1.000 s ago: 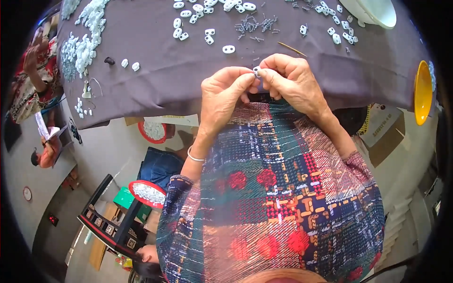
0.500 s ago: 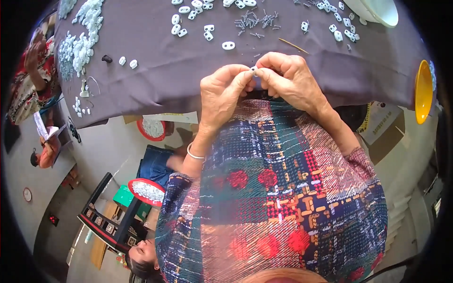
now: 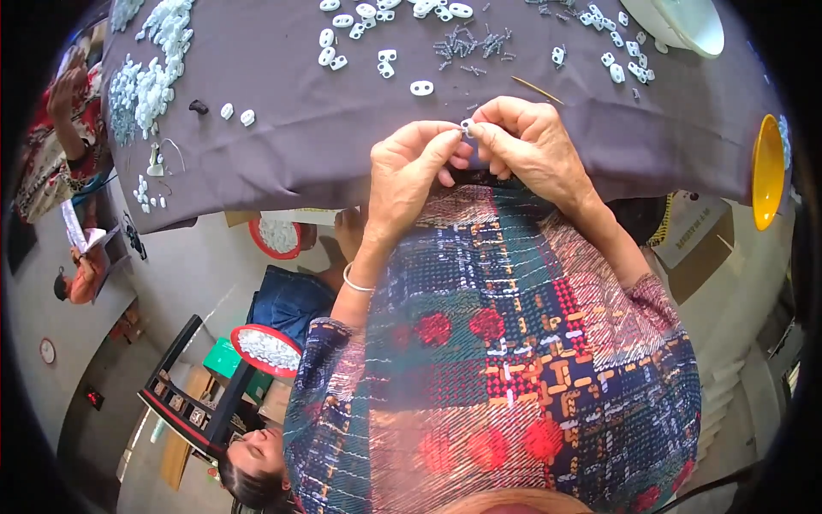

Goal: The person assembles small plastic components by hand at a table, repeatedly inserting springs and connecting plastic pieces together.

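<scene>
Above the table's near edge, a small white two-hole plastic piece, like a cord lock [image 3: 467,126], sits between my fingertips. My left hand [image 3: 409,171] pinches at its left side with thumb and forefinger. My right hand [image 3: 541,154] grips the right side, its other fingers curled below. Most of the piece is covered by the fingertips. Just beyond the hands lies a white oval two-hole piece [image 3: 421,88]. A thin pointed brown stick [image 3: 538,90] rests to the right. Farther back is a pile of small grey springs [image 3: 471,44].
A dark cloth [image 3: 282,103] covers the table. White pieces [image 3: 163,43] are heaped at the far left. A white bowl [image 3: 685,26] stands back right, and a yellow dish [image 3: 766,171] is at the right edge. Red basins [image 3: 276,248] of white pieces and other people are to the left.
The small piece shows more between my fingertips, and the left hand's lower fingers have spread a little. The whole view has shifted slightly; the things on the table keep their places.
</scene>
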Available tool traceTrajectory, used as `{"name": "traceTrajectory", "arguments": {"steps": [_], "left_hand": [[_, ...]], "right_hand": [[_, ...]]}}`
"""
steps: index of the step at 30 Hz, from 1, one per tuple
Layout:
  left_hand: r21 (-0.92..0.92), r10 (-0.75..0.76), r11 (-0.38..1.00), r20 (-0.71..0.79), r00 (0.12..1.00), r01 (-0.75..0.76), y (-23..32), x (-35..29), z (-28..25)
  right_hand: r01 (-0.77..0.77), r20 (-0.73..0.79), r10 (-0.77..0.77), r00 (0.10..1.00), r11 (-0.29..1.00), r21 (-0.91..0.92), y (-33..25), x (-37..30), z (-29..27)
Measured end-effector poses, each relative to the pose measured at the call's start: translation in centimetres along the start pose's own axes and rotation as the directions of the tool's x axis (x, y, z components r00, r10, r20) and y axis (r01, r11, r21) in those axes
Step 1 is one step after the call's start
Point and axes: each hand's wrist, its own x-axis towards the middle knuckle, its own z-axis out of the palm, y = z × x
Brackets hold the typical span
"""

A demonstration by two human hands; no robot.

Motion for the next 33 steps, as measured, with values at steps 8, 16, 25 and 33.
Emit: {"name": "traceTrajectory", "arguments": {"steps": [8,16,25,33], "left_hand": [[0.019,0.015,1.000,-0.065,0.998,-0.014,-0.1,0.2,0.6],[0.087,0.129,0.990,-0.180,0.975,-0.115,-0.5,0.0,1.9],[0.000,0.082,0.996,-0.201,0.976,-0.084,-0.5,-0.2,1.6],[0.487,0.442,0.838,-0.339,0.830,-0.247,0.1,0.6,-0.6]], "right_hand": [[-0.014,-0.005,0.014,1.000,1.000,0.021,0.0,0.3,0.0],[0.036,-0.046,-0.037,0.998,0.999,-0.020,0.0,0.6,0.5],[0.027,-0.031,-0.030,0.999,0.995,-0.100,-0.6,0.6,0.5],[0.039,-0.115,-0.028,0.993,0.994,0.103,-0.7,0.7,-0.4]]}}
